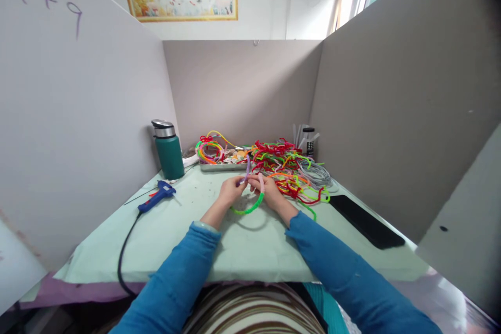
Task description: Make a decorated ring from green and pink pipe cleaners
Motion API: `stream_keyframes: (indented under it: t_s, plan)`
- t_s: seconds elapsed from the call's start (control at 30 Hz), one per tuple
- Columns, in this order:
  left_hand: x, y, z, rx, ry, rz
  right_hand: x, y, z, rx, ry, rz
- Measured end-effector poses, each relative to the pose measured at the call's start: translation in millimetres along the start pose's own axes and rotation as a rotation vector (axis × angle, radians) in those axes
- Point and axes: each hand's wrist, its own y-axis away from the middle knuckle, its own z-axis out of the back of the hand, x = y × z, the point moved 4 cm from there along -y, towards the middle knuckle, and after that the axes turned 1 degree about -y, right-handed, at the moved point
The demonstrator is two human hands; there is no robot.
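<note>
My left hand [231,190] and my right hand [268,190] meet over the middle of the table, fingers pinched together. Between them is a ring of fuzzy pipe cleaner [250,211], green and yellow-green along its lower curve and pink near my right fingers. A purple pipe cleaner end [248,166] sticks up from my left fingertips. Exactly how the ends join is hidden by my fingers. Just beyond my right hand lies a tangled heap of red, yellow-green and orange pipe cleaners [282,159].
A blue glue gun [157,197] with a black cord lies left, before a green bottle [169,154]. At the back are a metal tray [223,167] of small pieces, coloured rings [209,150], grey wire coils [316,173] and a black-capped jar [309,142]. A black slab [366,221] lies right. Partitions surround the table.
</note>
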Motion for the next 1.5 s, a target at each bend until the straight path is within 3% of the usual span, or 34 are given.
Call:
stream_keyframes:
  t_s: [0.17,0.7,0.93,1.23,1.5]
  plan:
    - [1.8,0.3,2.7,-0.030,-0.078,0.041,2.6,1.1,0.5,-0.019,0.043,0.026]
    - [10.0,-0.1,-0.4,-0.022,-0.031,0.068,6.7,2.5,-2.4,0.004,0.001,0.009]
    - [9.4,-1.1,-3.1,0.024,-0.038,0.083,-4.5,-4.1,3.3,-0.089,0.007,-0.013]
    - [11.4,-1.9,-7.8,0.104,0.051,0.086,-4.8,-4.4,3.6,-0.102,0.010,-0.024]
    - [11.6,1.9,-10.9,0.161,0.302,0.243,-6.1,-4.1,5.4,-0.074,0.005,-0.024]
